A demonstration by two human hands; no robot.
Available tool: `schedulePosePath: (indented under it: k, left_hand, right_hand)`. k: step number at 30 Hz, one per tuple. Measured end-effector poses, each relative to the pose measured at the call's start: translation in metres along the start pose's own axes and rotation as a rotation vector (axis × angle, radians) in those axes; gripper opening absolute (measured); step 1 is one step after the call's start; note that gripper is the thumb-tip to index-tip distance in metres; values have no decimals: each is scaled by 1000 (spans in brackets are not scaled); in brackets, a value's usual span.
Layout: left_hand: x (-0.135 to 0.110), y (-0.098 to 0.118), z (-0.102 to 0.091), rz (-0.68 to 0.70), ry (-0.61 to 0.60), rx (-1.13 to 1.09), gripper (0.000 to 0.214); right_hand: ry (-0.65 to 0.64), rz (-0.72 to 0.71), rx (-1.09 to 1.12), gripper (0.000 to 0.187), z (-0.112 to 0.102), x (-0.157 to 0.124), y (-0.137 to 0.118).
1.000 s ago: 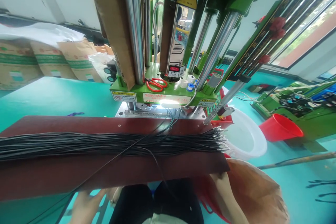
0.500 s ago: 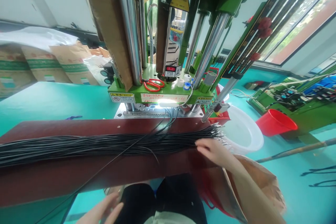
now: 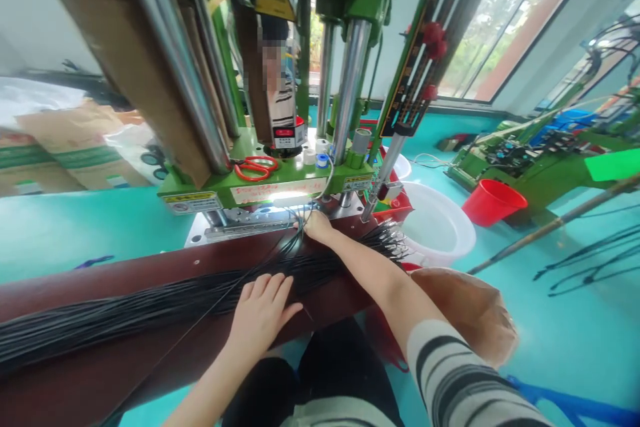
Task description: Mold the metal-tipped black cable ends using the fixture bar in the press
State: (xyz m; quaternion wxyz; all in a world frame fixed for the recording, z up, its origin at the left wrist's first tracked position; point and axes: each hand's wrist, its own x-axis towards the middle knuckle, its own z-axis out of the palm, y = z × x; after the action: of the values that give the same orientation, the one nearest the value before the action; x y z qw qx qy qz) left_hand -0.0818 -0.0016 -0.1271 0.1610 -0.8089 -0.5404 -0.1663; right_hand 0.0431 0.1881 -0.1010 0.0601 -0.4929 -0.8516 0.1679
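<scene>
My right hand reaches to the lit mouth of the green press. Its fingers are closed around a few thin black cables that come out over the metal plate; the fingertips are partly hidden. My left hand lies palm down at the near edge of a long bundle of black cables, fingers stretched and thumb apart, holding nothing. The bundle runs along the dark red bench, its bared ends at the right.
Red-handled scissors and small tape rolls lie on the press ledge. To the right are a white tub, a red bucket and a brown paper bag. Paper sacks stand at the left.
My right hand has moved from the bundle's right end up to the press mouth and closed on the cables there. My left hand has risen from near my lap to the bundle. The view has shifted right.
</scene>
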Motion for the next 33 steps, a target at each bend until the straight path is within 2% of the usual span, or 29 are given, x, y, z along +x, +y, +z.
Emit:
schedulePosePath:
  k: [3, 6, 9, 12, 16, 18, 20, 22, 24, 26, 27, 28, 29, 31, 33]
  left_hand:
    - [4, -9, 2, 133, -91, 14, 37]
    - [11, -12, -3, 234, -166, -5, 33]
    - [22, -5, -9, 232, -260, 16, 26]
    - [34, 9, -10, 156, -318, 58, 19]
    - [45, 25, -4, 171, -323, 86, 21]
    - [50, 27, -1, 202, -365, 97, 26]
    - [56, 25, -1, 218, -413, 89, 28]
    - [62, 19, -5, 219, -428, 43, 25]
    - [70, 8, -11, 192, -394, -43, 20]
    - [77, -6, -19, 128, -335, -169, 15]
    - [81, -13, -24, 86, -305, -241, 13]
    - [84, -20, -29, 44, -272, -314, 12]
    - [87, -26, -33, 15, -238, -386, 11]
    - [90, -35, -43, 6, -177, -513, 13]
    - [90, -37, -50, 30, -135, -598, 15]
  right_hand:
    - [-13, -3, -75, 27, -5, -3, 11]
    - [-28, -9, -154, 27, -16, -15, 34]
    - [-25, 13, -230, 27, -29, -35, 60]
    - [-7, 41, -280, 26, -40, -57, 78]
    - [57, 74, -290, 35, -57, -89, 75]
    - [142, 15, -198, 38, -68, -112, 62]
    - [229, -116, 3, 36, -77, -142, 45]
    - [210, -245, 272, 33, -78, -176, 26]
    - [5, -309, 621, 30, -64, -206, 6]
    - [-338, -307, 1081, 34, -36, -223, -12]
    - [-488, -292, 1322, 40, -20, -224, -20]
    - [-575, -255, 1536, 48, -4, -220, -26]
    - [-606, -205, 1733, 55, 8, -212, -32]
    - [-528, -94, 2041, 50, 20, -188, -37]
    - [-280, -67, 2220, 34, 11, -163, -37]
